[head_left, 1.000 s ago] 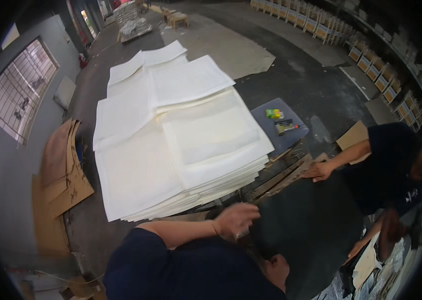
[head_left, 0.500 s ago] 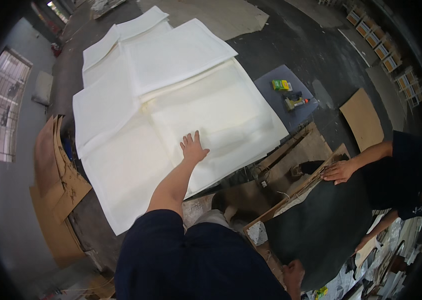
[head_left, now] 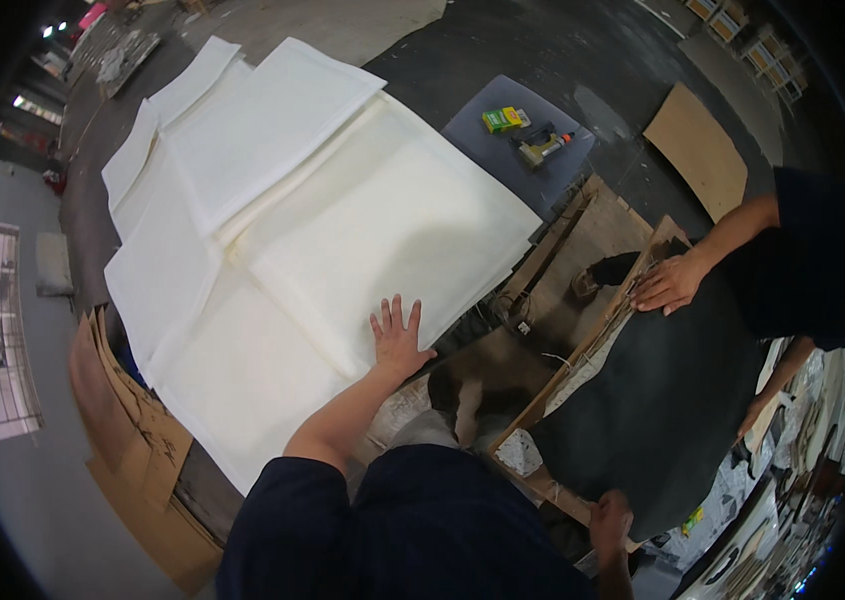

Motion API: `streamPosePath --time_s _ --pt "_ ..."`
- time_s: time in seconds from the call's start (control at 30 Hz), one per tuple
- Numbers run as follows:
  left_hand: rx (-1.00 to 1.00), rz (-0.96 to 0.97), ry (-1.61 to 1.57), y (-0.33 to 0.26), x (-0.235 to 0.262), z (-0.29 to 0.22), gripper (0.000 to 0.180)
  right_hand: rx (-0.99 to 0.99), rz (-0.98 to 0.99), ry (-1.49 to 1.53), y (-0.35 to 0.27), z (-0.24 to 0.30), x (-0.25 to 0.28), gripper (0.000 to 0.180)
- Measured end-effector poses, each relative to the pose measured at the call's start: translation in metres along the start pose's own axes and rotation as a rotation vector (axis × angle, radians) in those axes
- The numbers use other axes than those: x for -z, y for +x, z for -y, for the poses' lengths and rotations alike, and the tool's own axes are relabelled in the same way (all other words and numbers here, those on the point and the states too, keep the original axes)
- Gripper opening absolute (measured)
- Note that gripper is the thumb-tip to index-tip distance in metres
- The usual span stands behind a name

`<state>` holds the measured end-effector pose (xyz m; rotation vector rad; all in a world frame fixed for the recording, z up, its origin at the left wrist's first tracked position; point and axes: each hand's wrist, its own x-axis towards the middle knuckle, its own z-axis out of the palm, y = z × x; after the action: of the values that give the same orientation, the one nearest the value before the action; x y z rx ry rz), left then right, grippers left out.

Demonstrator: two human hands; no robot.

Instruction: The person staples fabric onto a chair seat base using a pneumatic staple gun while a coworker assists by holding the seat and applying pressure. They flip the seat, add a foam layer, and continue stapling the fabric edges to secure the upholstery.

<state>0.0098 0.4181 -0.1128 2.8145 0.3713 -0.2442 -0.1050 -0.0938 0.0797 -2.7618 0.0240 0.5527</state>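
left hand (head_left: pixel 400 346) (spread) over white sheet (head_left: pixel 383 205)

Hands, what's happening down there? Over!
Left hand open over white rectangular sheets. Right hand closed on black curved sheet. Co-worker's hand at its far end.

we cannot make out how the fingertips of the right hand (head_left: pixel 611 524) meet the dark sheet (head_left: pixel 648 400); its forearm runs off the lower edge, the co-worker (head_left: pixel 815 255) loses their head in the black rim, and the racks (head_left: pixel 768 58) are cut off above
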Motion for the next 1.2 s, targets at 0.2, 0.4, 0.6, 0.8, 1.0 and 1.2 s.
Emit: streamPosePath --time_s 0.2,0.4,0.6,0.8,1.0,1.2 --pt "0.032 -0.094 0.231 0.033 -0.042 0.012 0.076 0.041 -0.021 0.022 -0.001 -0.009 0.000 0.022" --pt "0.363 -0.127 -0.183 0.084 0.020 0.057 0.058 0.037 -0.034 0.047 0.000 -0.009 -0.006 0.023" --pt "0.033 0.144 0.163 0.049 -0.016 0.022 0.081 -0.075 -0.007 0.067 -0.001 0.005 -0.001 0.022" --pt "0.048 0.141 0.310 0.061 -0.041 0.006 0.089 -0.113 0.025 0.048 -0.001 -0.001 -0.001 0.022" --pt "-0.008 0.131 0.321 0.072 -0.043 0.012 0.099 -0.108 0.028 0.048 0.000 -0.005 -0.003 0.024" --pt "-0.053 0.128 0.366 0.073 -0.027 0.016 0.110 -0.110 0.039 0.069 0.001 -0.005 -0.002 0.028"
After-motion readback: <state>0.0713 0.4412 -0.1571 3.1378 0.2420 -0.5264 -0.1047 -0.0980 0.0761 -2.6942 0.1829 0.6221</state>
